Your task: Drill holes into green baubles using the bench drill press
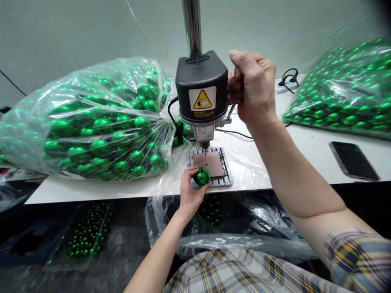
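Between the thumb and fingers of my left hand (191, 193) is a shiny green ball (203, 176), held over the front edge of the drill press base (227, 179). A brownish square plate (210, 160) with a small dark hole lies on that base, under the thin drill bit (206, 152). My right hand (255, 87) is raised beside the black drill press head (202, 89), its fingers curled closed at the machine's right side. What those fingers grip is mostly hidden; a metal lever rod shows just below them.
A large clear bag of green balls (100, 126) lies on the left of the white table (91, 189), another bag (348, 89) at the right. A phone (354, 160) rests front right. Below the table are an open plastic bag (238, 211) and a bin of small green balls (88, 232).
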